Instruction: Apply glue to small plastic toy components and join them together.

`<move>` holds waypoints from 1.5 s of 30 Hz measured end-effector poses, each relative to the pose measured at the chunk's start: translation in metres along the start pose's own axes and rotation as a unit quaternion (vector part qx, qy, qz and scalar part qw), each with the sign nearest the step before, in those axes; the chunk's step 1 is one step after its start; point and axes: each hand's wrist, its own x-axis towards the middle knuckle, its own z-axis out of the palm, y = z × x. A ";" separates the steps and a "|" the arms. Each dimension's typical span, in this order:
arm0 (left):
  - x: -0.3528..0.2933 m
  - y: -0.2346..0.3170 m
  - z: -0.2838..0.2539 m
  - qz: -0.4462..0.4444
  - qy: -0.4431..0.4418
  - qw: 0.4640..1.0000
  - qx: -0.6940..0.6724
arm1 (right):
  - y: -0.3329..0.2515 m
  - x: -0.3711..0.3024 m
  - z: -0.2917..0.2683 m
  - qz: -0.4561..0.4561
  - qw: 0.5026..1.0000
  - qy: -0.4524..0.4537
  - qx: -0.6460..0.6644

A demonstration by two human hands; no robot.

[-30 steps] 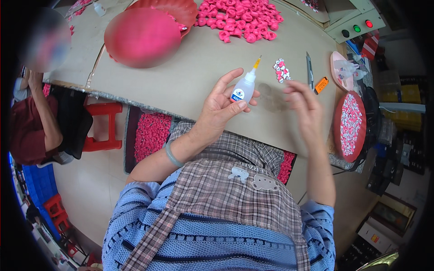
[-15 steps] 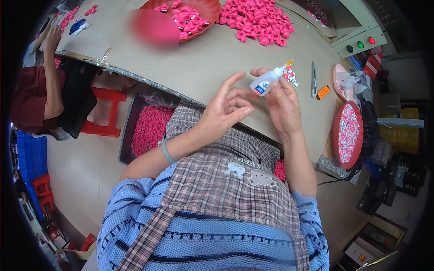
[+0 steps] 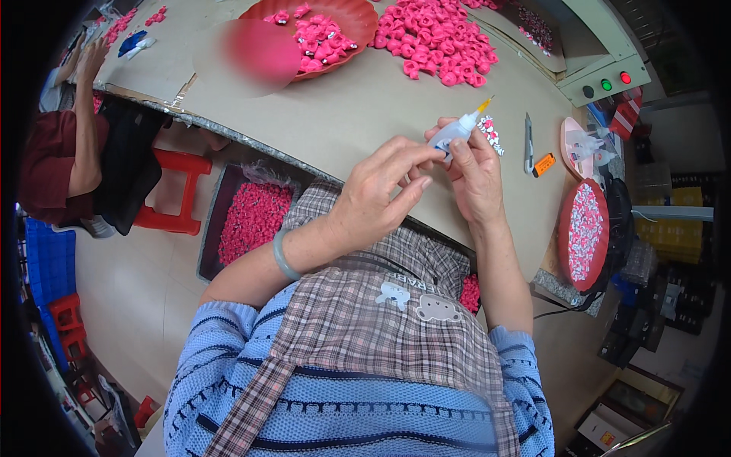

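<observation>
Both hands pinch a slim, yellow-tipped plastic glue bottle.

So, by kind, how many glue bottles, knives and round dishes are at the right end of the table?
glue bottle: 1
knife: 1
round dishes: 2, the pink dish and the red dish
total: 4
</observation>
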 end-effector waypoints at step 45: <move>0.035 -0.055 0.007 0.052 0.000 0.998 0.039 | 0.027 0.012 -0.010 -0.105 0.983 0.043 -0.143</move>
